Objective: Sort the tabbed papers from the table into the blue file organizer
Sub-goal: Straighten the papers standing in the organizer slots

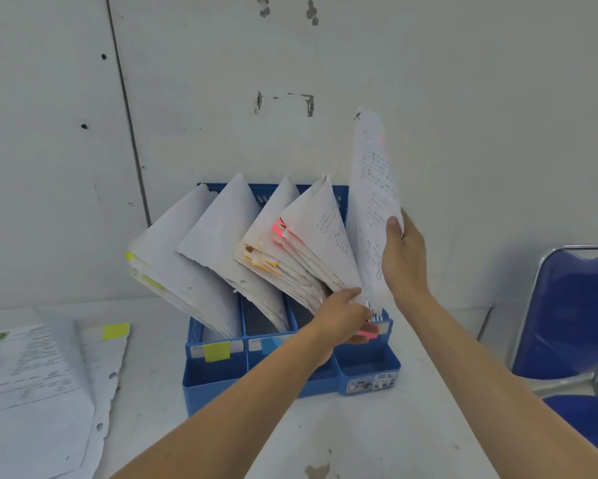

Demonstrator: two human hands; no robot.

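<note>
The blue file organizer [292, 375] stands on the white table against the wall, with yellow, blue and pink labels on its front dividers. Leaning stacks of papers fill its slots: a yellow-tabbed stack [173, 261] at the left, a plain stack [228, 243], and an orange- and pink-tabbed stack [301, 243] at the right. My right hand [402, 257] grips a printed sheet with a pink tab [373, 188] upright above the rightmost slot. My left hand [342, 314] holds the pink-tabbed stack near its lower edge, pushing it leftward.
Loose papers [31, 382] with yellow tabs lie on the table at the left. A blue chair [567, 323] with a metal frame stands at the right. The wall rises directly behind the organizer.
</note>
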